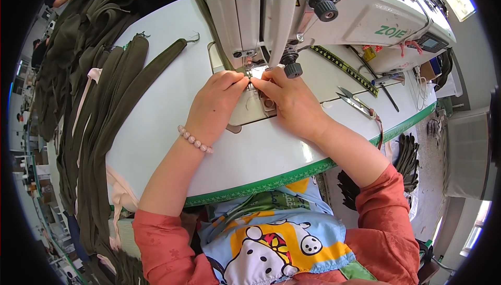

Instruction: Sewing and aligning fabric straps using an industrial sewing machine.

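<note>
The fingertips of the left hand (216,97) and the right hand (300,102) are drawn close together, almost meeting, just on the near side of the needle area. What lies between them is too small to see, so one cannot tell whether they grasp cloth or thread. The dark green strip (221,52) lies at their far left side, running beside the machine head toward the needle. It seems light, soft and easy to bend (a narrow cloth can probably twist under uneven pulling), and not fragile. The better hold would be flat, by its two edges, with the fingers away from the needle. Around this, the sewing machine (360,3) is hard, smooth and white. The surface (162,107) is glossy, with a green measuring band (261,185) along its curved near edge. On the right are pointed metal snips (356,103) and a flat tape measure (347,71); on the left, matt green strips (125,71) hang in long, limp folds.
</note>
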A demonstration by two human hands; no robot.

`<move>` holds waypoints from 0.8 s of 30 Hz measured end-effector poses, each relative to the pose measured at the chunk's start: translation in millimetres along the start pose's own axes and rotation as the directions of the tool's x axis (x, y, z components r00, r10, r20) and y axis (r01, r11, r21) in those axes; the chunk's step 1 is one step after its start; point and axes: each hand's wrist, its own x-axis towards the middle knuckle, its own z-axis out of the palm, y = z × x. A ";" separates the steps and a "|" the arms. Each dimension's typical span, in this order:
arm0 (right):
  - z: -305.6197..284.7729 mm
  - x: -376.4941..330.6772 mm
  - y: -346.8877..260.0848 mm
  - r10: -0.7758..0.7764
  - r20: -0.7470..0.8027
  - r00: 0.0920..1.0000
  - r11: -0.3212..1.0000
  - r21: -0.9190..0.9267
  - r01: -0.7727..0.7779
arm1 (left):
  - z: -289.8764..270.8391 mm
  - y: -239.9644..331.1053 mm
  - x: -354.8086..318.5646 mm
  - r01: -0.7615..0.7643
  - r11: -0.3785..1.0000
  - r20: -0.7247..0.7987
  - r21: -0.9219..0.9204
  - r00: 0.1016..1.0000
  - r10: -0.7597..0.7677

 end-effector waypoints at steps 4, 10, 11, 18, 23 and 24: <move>-0.9 0.2 -0.3 0.013 0.031 0.999 1.000 0.003 -0.013 | 1.0 0.0 -2.7 0.001 1.000 -0.005 0.008 1.000 -0.001; -1.4 -0.7 1.0 0.000 0.030 1.000 1.000 0.012 0.000 | 0.0 2.1 -7.4 0.040 0.999 0.022 -0.015 0.999 -0.040; -1.2 -1.0 0.9 0.002 0.031 1.000 1.000 0.022 -0.002 | -0.6 1.3 -7.6 0.029 1.000 0.033 -0.004 0.999 -0.029; -2.0 -1.6 0.3 0.017 0.042 0.999 1.000 0.021 -0.018 | -0.9 -1.6 -8.2 -0.027 0.999 0.048 0.032 0.999 0.025; -2.9 -0.1 -1.6 0.044 0.069 0.997 0.999 0.013 -0.045 | -0.2 -3.2 -8.2 -0.031 0.999 0.044 0.027 0.999 0.030; -3.0 0.1 -2.0 0.055 0.078 0.995 0.998 0.009 -0.056 | 0.3 -3.6 -8.0 -0.027 0.999 0.040 0.026 0.999 0.026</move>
